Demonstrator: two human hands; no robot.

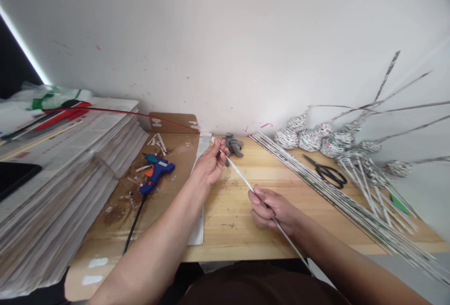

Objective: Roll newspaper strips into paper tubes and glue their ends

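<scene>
A thin whitish rod, seemingly a rolled newspaper tube [241, 174], slants across the front of me between both hands. My left hand [213, 159] pinches its far end with thumb and fingers. Lower down, my right hand [270, 209] is wrapped round the same tube, whose near end runs down toward my lap. Just behind my left hand a crumpled grey glove or cloth [234, 145] lies on the table. Below my left forearm, partly covered, is a narrow strip of newspaper [198, 230].
On the left, a blue glue gun [156, 176] rests on stained cardboard [116, 234] beside a tall newspaper stack [70, 192]. To the right lie a bundle of paper tubes [316, 190], black scissors [328, 174] and several woven paper shapes [309, 140]. A white wall [225, 52] stands behind.
</scene>
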